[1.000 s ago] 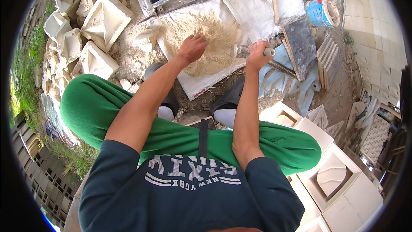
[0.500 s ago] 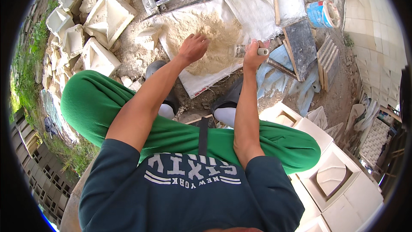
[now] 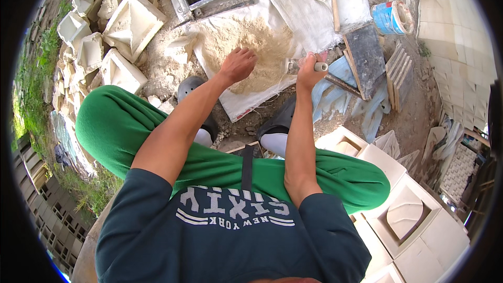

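A mound of sandy powder (image 3: pixel 272 42) lies on a white sheet (image 3: pixel 314 13) in front of my feet. Over its near left part is my left hand (image 3: pixel 238 66), fingers curled down and their tips hidden, so whether anything is in them does not show. At the powder's right edge my right hand (image 3: pixel 310 75) is closed around a hand tool with a flat grey head (image 3: pixel 292 66), which points left toward the powder. Its pale round handle end sticks out on the right side of my fist.
A dark metal mould box (image 3: pixel 222 1) with round pieces stands at the far side. A mallet (image 3: pixel 335 8) and a blue-and-white bucket (image 3: pixel 390 18) are far right, near a dark board (image 3: pixel 367 63). Pale moulded blocks (image 3: pixel 133 26) pile up left; more blocks (image 3: pixel 414 209) sit right.
My left hand has come slightly nearer to me, its fingers more curled. My right hand keeps its grip, with the tool's flat head turned a little more into view.
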Demonstrator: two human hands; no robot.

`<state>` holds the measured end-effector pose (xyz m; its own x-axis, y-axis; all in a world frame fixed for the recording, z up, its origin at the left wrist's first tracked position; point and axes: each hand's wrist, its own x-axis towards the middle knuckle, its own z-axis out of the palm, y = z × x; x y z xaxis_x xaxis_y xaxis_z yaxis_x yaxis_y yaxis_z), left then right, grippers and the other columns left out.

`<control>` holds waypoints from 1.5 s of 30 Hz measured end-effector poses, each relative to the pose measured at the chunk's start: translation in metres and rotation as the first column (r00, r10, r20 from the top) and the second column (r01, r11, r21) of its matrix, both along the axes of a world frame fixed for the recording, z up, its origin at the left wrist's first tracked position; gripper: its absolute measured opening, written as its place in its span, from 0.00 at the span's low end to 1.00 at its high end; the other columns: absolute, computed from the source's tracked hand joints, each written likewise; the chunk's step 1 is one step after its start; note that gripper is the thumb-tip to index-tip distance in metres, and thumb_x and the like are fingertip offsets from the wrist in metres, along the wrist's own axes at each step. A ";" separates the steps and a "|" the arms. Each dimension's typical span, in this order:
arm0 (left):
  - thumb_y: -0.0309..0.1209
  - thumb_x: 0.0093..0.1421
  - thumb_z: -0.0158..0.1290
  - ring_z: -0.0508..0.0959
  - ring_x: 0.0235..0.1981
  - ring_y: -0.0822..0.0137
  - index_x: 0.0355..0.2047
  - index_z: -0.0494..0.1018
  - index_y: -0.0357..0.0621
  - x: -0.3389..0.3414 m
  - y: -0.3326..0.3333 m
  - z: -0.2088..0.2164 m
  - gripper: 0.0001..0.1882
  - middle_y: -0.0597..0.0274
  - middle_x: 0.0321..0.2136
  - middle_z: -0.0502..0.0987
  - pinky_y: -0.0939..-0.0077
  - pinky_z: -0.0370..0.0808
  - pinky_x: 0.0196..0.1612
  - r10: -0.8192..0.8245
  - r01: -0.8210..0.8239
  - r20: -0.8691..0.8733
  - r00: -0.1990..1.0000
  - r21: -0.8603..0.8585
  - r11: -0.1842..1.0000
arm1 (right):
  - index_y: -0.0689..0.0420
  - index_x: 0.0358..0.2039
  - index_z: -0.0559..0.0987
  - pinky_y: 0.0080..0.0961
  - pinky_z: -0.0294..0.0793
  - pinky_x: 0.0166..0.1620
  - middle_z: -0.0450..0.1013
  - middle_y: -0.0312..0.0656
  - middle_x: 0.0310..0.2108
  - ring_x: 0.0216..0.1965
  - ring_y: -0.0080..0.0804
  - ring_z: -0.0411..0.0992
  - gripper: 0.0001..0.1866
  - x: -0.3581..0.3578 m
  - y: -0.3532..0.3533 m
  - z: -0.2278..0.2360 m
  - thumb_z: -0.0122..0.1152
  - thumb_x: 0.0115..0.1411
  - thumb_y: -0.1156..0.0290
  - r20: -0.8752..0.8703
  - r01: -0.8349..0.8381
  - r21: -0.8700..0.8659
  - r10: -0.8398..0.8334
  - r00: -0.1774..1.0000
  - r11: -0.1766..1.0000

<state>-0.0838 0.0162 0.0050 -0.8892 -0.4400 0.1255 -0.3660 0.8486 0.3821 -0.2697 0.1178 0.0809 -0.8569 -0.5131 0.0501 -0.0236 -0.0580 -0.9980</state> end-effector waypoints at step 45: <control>0.41 0.60 0.49 0.49 0.70 0.59 0.66 0.52 0.39 -0.013 0.005 -0.001 0.37 0.53 0.69 0.50 0.63 0.45 0.71 0.025 -0.019 0.193 0.981 -0.031 0.999 | 0.56 0.11 0.59 0.21 0.50 0.20 0.57 0.26 0.13 0.16 0.14 0.54 0.20 0.033 -0.007 -0.009 0.53 0.57 0.75 0.044 -0.135 -0.018 0.136 0.990 0.991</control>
<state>-0.0969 0.0209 0.0037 -0.8880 -0.4586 -0.0348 -0.4494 0.8492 0.2775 -0.2372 0.1108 0.0718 -0.7810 -0.6241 0.0213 0.0305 -0.0721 -0.9969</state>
